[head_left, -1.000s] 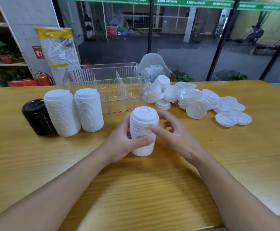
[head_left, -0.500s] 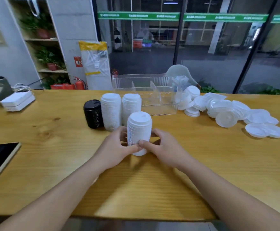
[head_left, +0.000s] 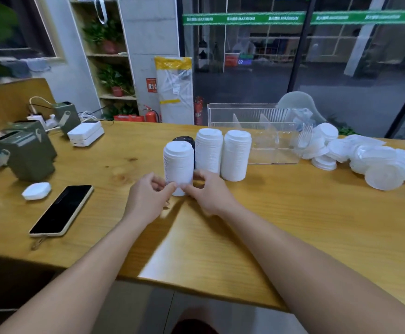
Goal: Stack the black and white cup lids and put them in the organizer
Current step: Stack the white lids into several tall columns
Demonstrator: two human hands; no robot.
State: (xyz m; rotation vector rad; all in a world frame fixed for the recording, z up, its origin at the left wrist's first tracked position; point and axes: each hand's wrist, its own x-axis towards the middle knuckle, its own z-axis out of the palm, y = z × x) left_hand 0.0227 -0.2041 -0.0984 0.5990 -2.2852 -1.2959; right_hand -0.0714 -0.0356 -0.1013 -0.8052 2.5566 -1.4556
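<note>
A tall stack of white lids (head_left: 178, 165) stands upright on the wooden table (head_left: 293, 225). My left hand (head_left: 147, 198) and my right hand (head_left: 208, 191) grip its base from either side, thumbs nearly meeting in front. Right behind it a black lid stack (head_left: 184, 140) is mostly hidden. Two more white stacks (head_left: 208, 150) (head_left: 236, 155) stand to its right. The clear organizer (head_left: 254, 131) with dividers sits behind them. Loose white lids (head_left: 365, 160) lie in a heap at the right.
A phone (head_left: 62, 209) lies face up at the left beside a small white case (head_left: 36, 191). Green boxes (head_left: 25, 153) and a white device (head_left: 86, 136) stand at the far left. The table's front edge runs close below my forearms.
The held stack has moved left and back, and now stands in front of the black stack. The view has swung left, bringing the phone and green boxes into sight.
</note>
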